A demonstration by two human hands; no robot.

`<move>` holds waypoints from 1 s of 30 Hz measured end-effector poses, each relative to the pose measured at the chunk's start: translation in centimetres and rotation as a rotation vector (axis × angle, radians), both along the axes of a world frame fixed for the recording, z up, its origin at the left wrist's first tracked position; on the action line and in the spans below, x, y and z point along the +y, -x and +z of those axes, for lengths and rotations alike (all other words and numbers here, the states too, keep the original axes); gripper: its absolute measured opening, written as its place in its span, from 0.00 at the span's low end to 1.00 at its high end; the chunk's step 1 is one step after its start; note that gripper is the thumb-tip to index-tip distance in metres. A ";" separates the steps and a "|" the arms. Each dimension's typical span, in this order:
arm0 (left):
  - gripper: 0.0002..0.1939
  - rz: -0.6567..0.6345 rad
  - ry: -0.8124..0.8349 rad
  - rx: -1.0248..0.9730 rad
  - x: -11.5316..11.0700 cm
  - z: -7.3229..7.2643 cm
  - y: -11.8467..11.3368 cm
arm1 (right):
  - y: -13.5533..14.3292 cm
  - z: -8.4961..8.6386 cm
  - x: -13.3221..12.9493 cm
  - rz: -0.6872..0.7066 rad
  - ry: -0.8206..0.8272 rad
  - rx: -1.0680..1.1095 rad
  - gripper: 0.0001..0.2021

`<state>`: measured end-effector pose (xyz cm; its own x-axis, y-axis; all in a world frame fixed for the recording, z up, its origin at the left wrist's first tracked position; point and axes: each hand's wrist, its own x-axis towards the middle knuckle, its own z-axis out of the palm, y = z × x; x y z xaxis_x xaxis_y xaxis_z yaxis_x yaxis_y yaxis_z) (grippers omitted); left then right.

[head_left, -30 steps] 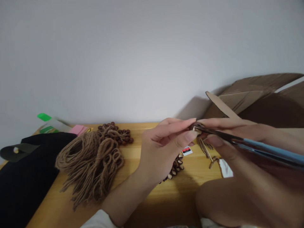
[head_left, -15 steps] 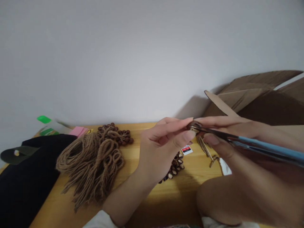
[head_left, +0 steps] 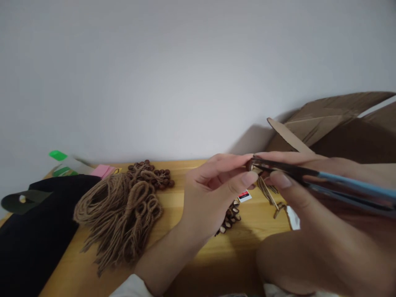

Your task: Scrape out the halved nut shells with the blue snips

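Two hands meet at about 3 o'clock from frame centre, above the wooden table (head_left: 198, 264). Hidden or unclear: the small item pinched between them is mostly covered by fingertips; only a pale-and-brown speck shows, identity not resolvable. The right forearm fills the 4–5 o'clock corner, blurred and cut off by the frame edge. The scissors' handles run out of frame at 3 o'clock. A heap of beads (head_left: 229, 218) is half hidden behind the left wrist.

Counts: one pair of scissors (head_left: 309, 179); one large pile of looped jute twine (head_left: 119, 212) at 8 o'clock; one cluster of dark beads on twine (head_left: 151, 173) just behind it; one black cloth (head_left: 34, 231) at 8–9 o'clock; one cardboard box (head_left: 337, 123) at 2–3 o'clock; one small red-and-white label (head_left: 244, 195) on the table.

Left hand (head_left: 213, 194): thumb and forefinger closed in a pinch on the small item, other fingers loosely curled. Right hand (head_left: 297, 181): closed around the scissors, blade tips at the pinched item, touching the left fingertips. Frayed twine ends (head_left: 267, 194) hang below the pinch.
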<state>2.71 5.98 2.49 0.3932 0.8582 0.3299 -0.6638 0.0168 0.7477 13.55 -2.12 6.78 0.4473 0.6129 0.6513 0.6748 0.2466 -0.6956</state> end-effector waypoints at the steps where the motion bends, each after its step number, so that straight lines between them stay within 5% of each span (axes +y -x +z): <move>1: 0.12 0.000 -0.003 -0.006 0.0 0.0 0.0 | 0.1 0.0 0.1 0.014 0.005 -0.012 0.04; 24: 0.10 -0.156 0.076 -0.148 -0.3 0.6 0.1 | 0.7 -0.5 0.3 0.133 -0.106 0.125 0.04; 30: 0.10 -0.089 0.005 -0.100 -1.1 1.4 0.4 | 1.3 -0.5 -0.6 0.110 -0.180 0.121 0.06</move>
